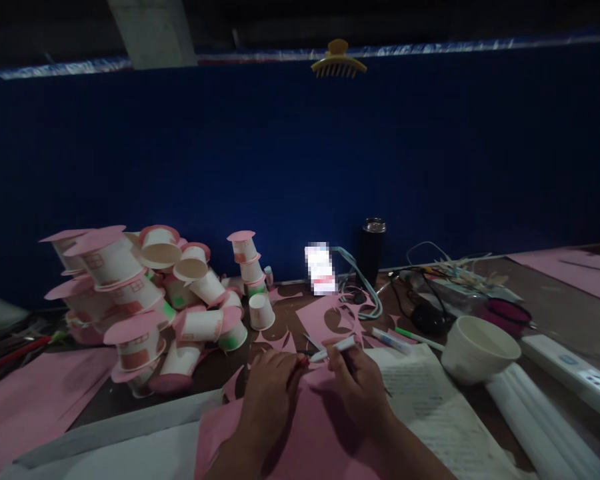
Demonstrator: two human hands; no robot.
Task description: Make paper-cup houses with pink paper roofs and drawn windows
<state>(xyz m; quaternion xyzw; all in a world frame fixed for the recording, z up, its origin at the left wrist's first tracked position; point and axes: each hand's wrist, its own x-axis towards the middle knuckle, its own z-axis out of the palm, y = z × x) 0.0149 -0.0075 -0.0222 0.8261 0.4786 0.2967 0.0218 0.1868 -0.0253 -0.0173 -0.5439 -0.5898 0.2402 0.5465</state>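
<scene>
In my right hand [357,377] is a white marker [333,349], pinched between the fingers and pointing left. My left hand [275,387] is closed at the marker's left end, where something small and red [305,360] shows at the fingertips; whether it is a cap or the tip I cannot tell. Both hands are above a pink paper sheet [325,427]. Pink paper scraps with round cut-outs [325,317] lie just beyond them. A white printed page [430,413] is beside my right forearm.
Paper cups [130,293] with pink discs are piled at left; a smaller cup stack [250,267] stands beside them. At the back are a lit phone [321,270] and a black bottle [371,253]. A cream cup [477,350], power strip [570,373] and cables occupy the right.
</scene>
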